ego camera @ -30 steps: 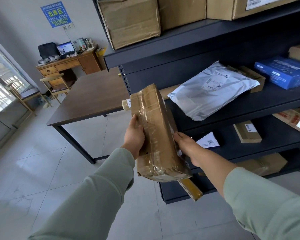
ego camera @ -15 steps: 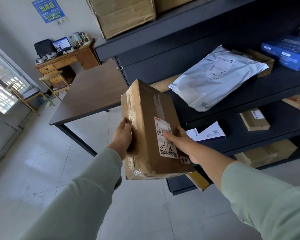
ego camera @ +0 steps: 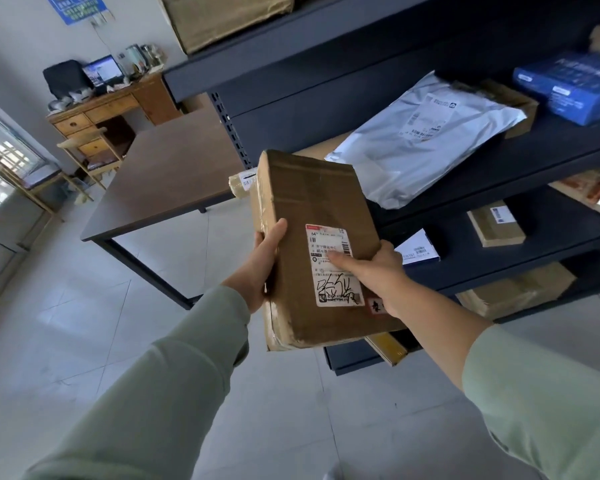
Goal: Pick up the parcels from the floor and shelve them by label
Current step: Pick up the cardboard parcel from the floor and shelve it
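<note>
I hold a taped brown cardboard parcel (ego camera: pixel 312 216) in both hands, in front of the dark metal shelf unit (ego camera: pixel 520 168). Its broad face is turned up to me, showing a white shipping label (ego camera: pixel 326 289) with black handwriting. My left hand (ego camera: pixel 260 268) grips the parcel's left edge, thumb on top. My right hand (ego camera: pixel 378 271) grips the right edge, with its thumb lying across the label. The parcel hides part of the shelf's left end.
On the shelves lie a grey poly mailer (ego camera: pixel 426 140), a blue box (ego camera: pixel 575 88), a small brown box (ego camera: pixel 496 223), a white-and-blue packet (ego camera: pixel 418 249) and more cartons. A dark table (ego camera: pixel 160 188) stands left of the shelf, a wooden desk (ego camera: pixel 111 109) behind it. Pale tiled floor (ego camera: pixel 84 323) lies below.
I have turned the parcel from edge-on to face-up, bringing its label into view. My right thumb has slid onto the label, and the view has tipped slightly downward.
</note>
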